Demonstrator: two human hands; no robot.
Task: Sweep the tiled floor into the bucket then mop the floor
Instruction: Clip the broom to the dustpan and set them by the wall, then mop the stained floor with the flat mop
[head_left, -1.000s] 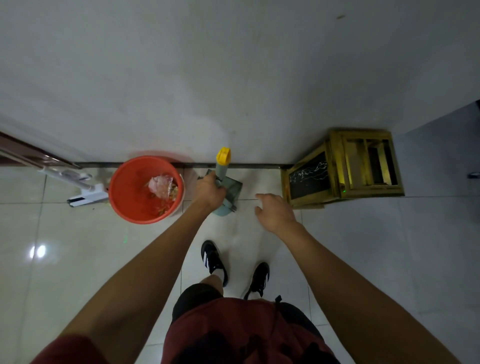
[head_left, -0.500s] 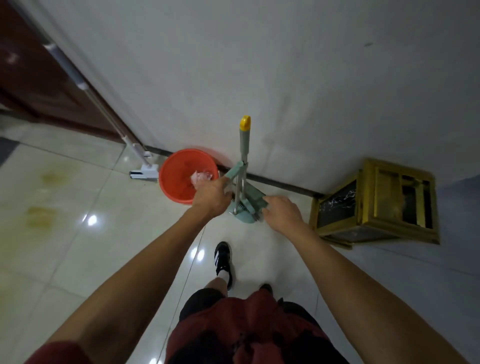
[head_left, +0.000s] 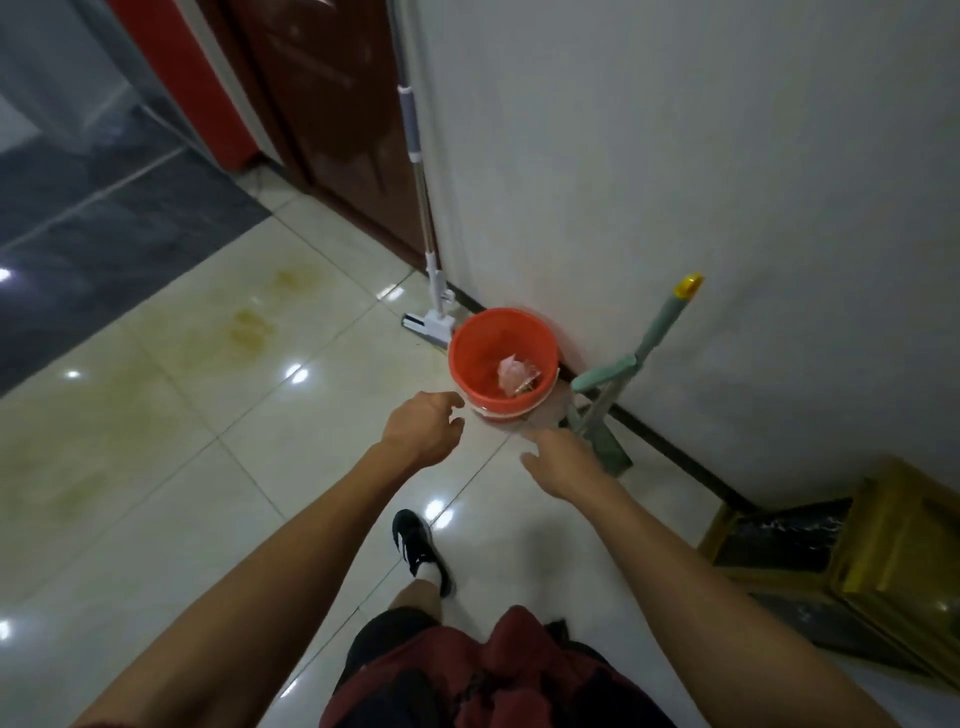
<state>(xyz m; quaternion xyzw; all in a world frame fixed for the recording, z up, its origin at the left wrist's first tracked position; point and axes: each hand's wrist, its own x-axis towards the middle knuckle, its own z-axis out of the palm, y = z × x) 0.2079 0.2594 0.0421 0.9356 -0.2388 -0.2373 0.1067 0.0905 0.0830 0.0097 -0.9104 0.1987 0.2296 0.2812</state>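
An orange bucket (head_left: 503, 358) stands on the tiled floor against the white wall, with crumpled pink plastic and scraps inside. Right of it, a green broom and dustpan set (head_left: 618, 400) with a yellow-tipped handle leans on the wall. A white flat mop (head_left: 428, 270) with a metal pole leans in the corner left of the bucket. My left hand (head_left: 423, 428) hovers just in front of the bucket, fingers loosely curled, holding nothing. My right hand (head_left: 558, 460) hangs beside the dustpan's base, fingers relaxed, apart from it.
A yellow wooden crate (head_left: 852, 566) with a dark front panel sits by the wall at the right. A dark brown door (head_left: 322, 119) stands behind the mop. Yellowish stains (head_left: 249, 322) mark the glossy cream tiles to the left. My foot in a black shoe (head_left: 418, 551) is below my hands.
Both hands have let go of the broom and dustpan set, which now leans on the wall. The view has swung left, showing the mop and door.
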